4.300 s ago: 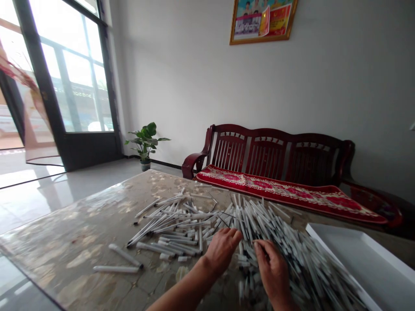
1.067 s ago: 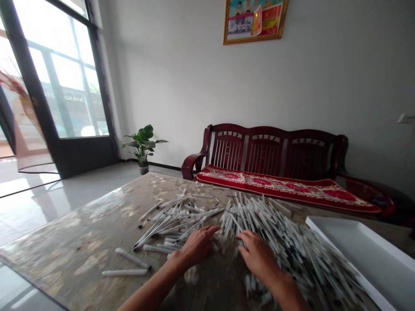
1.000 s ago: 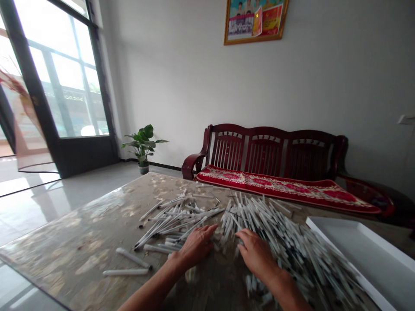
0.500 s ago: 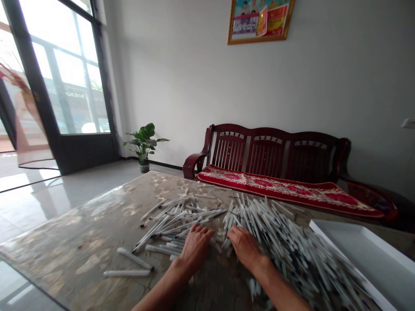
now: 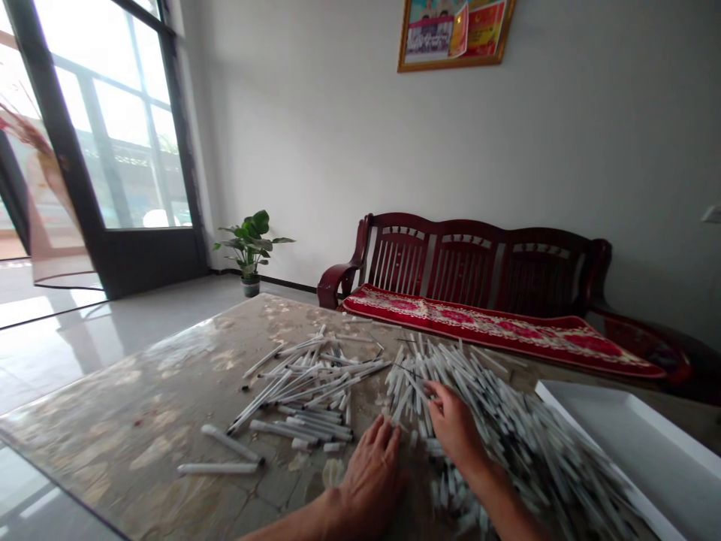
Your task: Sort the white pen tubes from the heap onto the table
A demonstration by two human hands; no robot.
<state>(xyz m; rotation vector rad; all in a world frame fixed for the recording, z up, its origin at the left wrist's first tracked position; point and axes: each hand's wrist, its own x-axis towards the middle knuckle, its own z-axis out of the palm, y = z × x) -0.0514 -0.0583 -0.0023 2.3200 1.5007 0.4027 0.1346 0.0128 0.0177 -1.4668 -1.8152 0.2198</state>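
Observation:
My left hand (image 5: 372, 460) lies low over the tabletop with its fingers stretched forward, their tips near a few short whitish pieces. Just right of it, my right hand (image 5: 457, 427) is closed at the left edge of a large heap of white pens (image 5: 507, 413). A slim pale pen (image 5: 417, 386) appears to end at its fingertips. Left of my hands lies a looser group of white pens with dark tips (image 5: 315, 376). Two separate pens (image 5: 218, 469) rest nearer the left. Short pale pieces, seemingly caps (image 5: 451, 485), are scattered below my right hand.
A shallow white tray (image 5: 647, 451) stands on the right side of the patterned table (image 5: 169, 398). Behind the table is a dark red wooden bench (image 5: 467, 263) with a red floral cover (image 5: 496, 327). A potted plant (image 5: 252, 248) stands near the glass door (image 5: 140, 128).
My left hand has moved right and nearer to me, away from the left pens. The right hand has shifted right over the heap and its fingers have closed.

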